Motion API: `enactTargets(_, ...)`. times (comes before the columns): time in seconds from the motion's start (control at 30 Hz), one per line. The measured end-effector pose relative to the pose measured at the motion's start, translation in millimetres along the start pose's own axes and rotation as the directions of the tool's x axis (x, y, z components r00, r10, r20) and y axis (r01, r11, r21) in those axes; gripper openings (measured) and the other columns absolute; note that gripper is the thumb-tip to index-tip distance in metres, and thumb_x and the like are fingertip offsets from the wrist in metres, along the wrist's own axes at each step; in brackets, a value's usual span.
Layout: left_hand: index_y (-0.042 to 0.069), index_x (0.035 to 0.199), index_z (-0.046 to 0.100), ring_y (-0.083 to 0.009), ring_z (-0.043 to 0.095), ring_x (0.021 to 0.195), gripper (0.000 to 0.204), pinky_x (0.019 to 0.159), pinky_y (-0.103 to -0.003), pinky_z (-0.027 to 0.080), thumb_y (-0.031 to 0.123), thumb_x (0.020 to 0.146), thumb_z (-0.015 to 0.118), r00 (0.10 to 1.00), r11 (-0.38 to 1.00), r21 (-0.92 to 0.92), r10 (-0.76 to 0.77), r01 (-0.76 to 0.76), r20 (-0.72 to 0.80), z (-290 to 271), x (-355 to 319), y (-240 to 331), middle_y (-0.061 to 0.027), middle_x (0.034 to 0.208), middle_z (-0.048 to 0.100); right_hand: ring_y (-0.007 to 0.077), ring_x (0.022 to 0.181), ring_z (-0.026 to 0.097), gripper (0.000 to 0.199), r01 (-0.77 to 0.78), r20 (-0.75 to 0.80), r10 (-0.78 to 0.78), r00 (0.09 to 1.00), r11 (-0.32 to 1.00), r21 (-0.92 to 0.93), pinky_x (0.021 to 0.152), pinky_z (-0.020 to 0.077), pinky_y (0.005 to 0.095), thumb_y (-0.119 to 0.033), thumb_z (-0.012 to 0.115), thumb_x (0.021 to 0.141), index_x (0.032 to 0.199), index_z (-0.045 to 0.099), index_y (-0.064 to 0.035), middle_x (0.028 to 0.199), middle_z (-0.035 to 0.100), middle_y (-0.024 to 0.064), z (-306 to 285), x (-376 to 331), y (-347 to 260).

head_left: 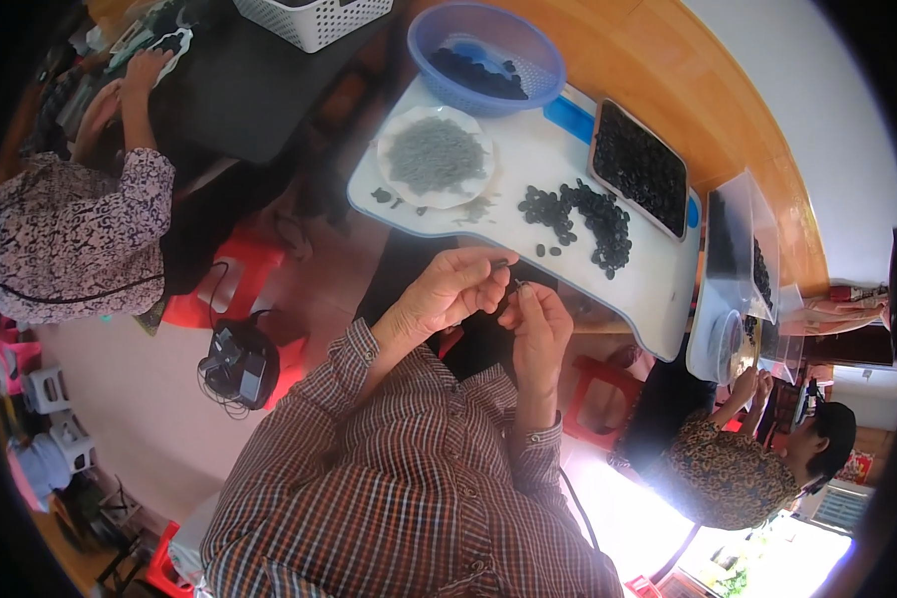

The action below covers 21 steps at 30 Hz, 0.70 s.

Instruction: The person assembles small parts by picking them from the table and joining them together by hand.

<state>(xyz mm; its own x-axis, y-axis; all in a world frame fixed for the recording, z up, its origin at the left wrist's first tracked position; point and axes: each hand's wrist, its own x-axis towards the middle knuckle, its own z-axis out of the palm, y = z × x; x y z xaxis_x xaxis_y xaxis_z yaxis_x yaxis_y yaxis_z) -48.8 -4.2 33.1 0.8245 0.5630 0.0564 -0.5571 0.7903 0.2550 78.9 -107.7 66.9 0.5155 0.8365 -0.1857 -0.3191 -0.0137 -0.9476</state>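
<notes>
No text, label, number or sign could be read in this view. At the far right, a small red sheet [854, 466] beside the co-worker [738, 470] in the patterned shirt bore pale marks too small and blurred to make out. On the black case [231, 347] at the left, a grey patch [250, 383] was likewise indistinct.
</notes>
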Motion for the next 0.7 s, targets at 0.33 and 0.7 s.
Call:
enactTargets(0.33,-0.004,0.124,0.055,-0.0148,0.065,0.077,0.032,0.07,-0.026,0.056,0.006,0.093,0.058,0.986,0.985,0.16,0.08,-0.056,-0.147,3,-12,2,-0.0108,0.098,0.064,0.0093,0.059,0.057,0.019,0.039,0.012,-0.039,0.999,0.999,0.003,0.055,0.043,0.0199,-0.015,0.06,0.094,0.099,0.06,0.0024,0.082,0.065,0.0059,16,-5,-6)
enactTargets(0.7,-0.003,0.116,0.063,-0.0095,0.065,0.073,0.03,0.067,-0.021,0.054,-0.003,0.085,0.065,0.952,0.697,0.708,0.281,-0.116,-0.121,22,-21,9,-0.0065,0.089,0.068,0.0096,0.059,0.057,0.019,0.026,0.063,-0.025,0.998,1.0,-0.015,0.056,0.0462,0.0202,-0.014,0.06,0.094,0.1,0.06,0.0041,0.083,0.065,0.0074,24,-10,-6)
